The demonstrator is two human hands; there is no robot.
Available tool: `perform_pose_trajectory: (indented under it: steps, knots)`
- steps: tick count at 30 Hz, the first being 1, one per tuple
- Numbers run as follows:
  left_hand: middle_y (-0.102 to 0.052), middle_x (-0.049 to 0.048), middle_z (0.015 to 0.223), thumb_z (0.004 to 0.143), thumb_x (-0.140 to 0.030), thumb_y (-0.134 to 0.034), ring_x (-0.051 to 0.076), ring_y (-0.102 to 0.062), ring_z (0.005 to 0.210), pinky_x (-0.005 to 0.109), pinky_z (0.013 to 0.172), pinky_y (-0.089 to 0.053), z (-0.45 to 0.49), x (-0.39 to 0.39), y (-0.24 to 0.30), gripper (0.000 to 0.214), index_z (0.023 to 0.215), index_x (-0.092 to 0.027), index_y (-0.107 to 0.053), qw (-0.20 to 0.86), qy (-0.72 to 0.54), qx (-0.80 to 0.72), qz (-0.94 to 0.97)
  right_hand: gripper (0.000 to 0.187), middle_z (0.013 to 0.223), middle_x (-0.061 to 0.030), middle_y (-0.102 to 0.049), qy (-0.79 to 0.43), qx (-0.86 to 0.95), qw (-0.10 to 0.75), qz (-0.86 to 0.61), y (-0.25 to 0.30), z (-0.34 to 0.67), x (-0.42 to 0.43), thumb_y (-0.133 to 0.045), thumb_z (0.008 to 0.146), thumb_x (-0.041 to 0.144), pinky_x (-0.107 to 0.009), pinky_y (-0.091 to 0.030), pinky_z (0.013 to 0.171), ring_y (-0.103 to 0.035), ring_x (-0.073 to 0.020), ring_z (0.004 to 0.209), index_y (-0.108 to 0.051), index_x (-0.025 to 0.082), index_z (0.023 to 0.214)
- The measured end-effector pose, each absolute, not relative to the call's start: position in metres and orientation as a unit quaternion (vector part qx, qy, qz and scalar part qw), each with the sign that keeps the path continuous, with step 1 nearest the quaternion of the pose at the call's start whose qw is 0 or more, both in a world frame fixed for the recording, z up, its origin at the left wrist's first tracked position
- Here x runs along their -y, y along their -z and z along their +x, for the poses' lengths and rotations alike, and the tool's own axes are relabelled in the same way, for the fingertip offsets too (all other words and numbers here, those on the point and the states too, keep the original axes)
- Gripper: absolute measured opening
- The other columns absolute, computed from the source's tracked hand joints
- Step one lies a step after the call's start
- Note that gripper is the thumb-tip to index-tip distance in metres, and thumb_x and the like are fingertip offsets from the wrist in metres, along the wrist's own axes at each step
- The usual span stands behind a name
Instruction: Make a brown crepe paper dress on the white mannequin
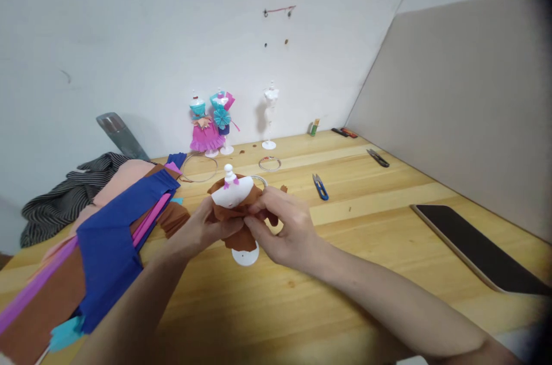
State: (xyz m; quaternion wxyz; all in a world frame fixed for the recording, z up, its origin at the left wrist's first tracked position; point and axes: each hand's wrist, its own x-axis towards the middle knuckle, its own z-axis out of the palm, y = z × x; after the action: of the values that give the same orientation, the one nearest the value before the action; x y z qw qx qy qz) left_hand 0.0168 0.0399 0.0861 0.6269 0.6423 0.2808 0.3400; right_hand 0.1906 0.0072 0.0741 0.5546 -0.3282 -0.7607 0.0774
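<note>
A small white dress form [233,193] stands on a round white base in front of me, tilted slightly. Brown crepe paper [241,238] is wrapped round its torso, with small purple bits at the neck. My left hand [207,226] grips the paper and the form from the left side, thumb across the front. My right hand [284,224] pinches the brown paper at the front right with thumb and fingertips. The paper's far side and some fingertips are hidden.
Coloured paper sheets [112,227] and striped cloth [64,198] lie at left by a bottle [123,134]. Dressed forms [206,134] and a bare form [271,112] stand by the wall. Blue thread snips [320,187], black snips [378,158], wire loops [269,164] and a phone-like slab [470,244] lie about.
</note>
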Motion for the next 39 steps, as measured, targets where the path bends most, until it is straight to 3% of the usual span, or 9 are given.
perform_pose_trajectory:
  steps: [8,19,30,35,39]
  knots:
    - [-0.072,0.0079,0.096,0.074,-0.03,-0.071,0.026,-0.066,0.09,0.031,0.078,-0.052,0.017,-0.041,-0.083,0.029,0.1,-0.016,-0.07,0.616,-0.351,-0.264,0.654,0.017,0.058,0.0029,-0.047,-0.11,0.749,0.549,-0.354,-0.076,0.186,-0.001,-0.052,0.08,0.012,-0.023,-0.034,0.048,-0.042,-0.0095,0.051,-0.051,0.019,0.064]
    - [-0.07,0.009,0.095,0.074,-0.032,-0.072,0.025,-0.065,0.089,0.031,0.075,-0.051,0.018,-0.042,-0.08,0.041,0.111,-0.014,-0.065,0.646,-0.345,-0.257,0.631,0.019,0.051,0.0037,-0.044,-0.281,0.662,0.562,-0.409,-0.077,0.183,-0.005,-0.056,0.074,0.021,-0.023,-0.03,0.045,-0.036,-0.0086,0.047,-0.052,0.018,0.055]
    - [-0.07,0.0108,0.104,0.078,-0.032,-0.069,0.026,-0.065,0.096,0.034,0.084,-0.051,0.024,-0.036,-0.083,0.046,0.118,-0.012,-0.06,0.617,-0.378,-0.251,0.643,0.019,0.05,0.0057,-0.033,-0.289,0.659,0.535,-0.443,-0.078,0.182,-0.01,-0.05,0.068,0.021,-0.022,-0.025,0.045,-0.031,-0.0082,0.048,-0.036,0.021,0.054]
    - [-0.073,0.011,0.092,0.081,-0.033,-0.066,0.025,-0.068,0.084,0.03,0.072,-0.053,0.022,-0.035,-0.076,0.038,0.111,-0.011,-0.066,0.618,-0.367,-0.272,0.64,0.021,0.047,0.0068,-0.032,-0.317,0.645,0.522,-0.46,-0.077,0.183,-0.013,-0.052,0.066,0.023,-0.022,-0.023,0.044,-0.029,-0.0074,0.046,-0.036,0.021,0.053]
    - [-0.073,0.0099,0.095,0.079,-0.033,-0.068,0.023,-0.068,0.085,0.028,0.073,-0.053,0.02,-0.036,-0.074,0.04,0.114,-0.013,-0.065,0.611,-0.381,-0.282,0.634,0.029,0.044,0.0082,-0.031,-0.392,0.613,0.516,-0.452,-0.081,0.185,-0.017,-0.058,0.064,0.027,-0.022,-0.02,0.042,-0.026,-0.0062,0.044,-0.032,0.022,0.05]
